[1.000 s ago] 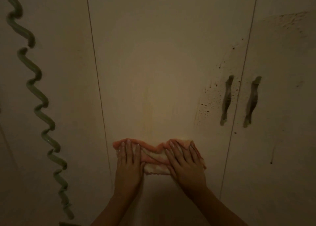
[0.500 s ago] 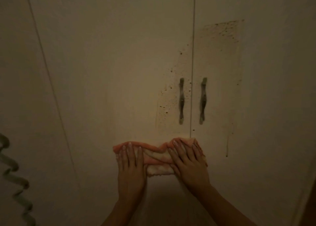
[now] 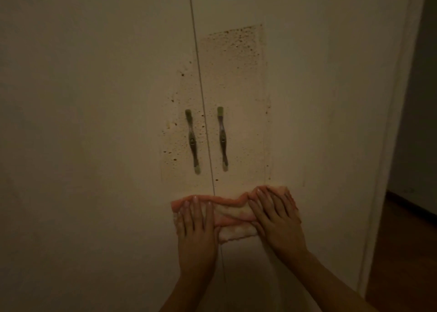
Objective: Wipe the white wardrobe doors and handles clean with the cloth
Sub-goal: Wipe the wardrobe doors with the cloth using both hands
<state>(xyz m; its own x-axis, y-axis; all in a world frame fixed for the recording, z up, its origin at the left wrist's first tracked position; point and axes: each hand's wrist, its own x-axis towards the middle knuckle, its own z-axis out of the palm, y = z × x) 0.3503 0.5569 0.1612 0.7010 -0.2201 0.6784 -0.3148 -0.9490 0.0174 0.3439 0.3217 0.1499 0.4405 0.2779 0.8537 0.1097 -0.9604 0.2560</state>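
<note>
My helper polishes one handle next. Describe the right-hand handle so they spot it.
Find the seam between the white wardrobe doors. Two metal handles flank it, above the pink cloth. Yours is the right handle, on the door with the tall speckled patch.

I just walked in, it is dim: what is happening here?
A person presses a pink cloth flat against the white wardrobe doors with the left hand and the right hand. It lies across the door gap, just below the left handle and right handle. Brown specks around them are not yet wiped.
</note>
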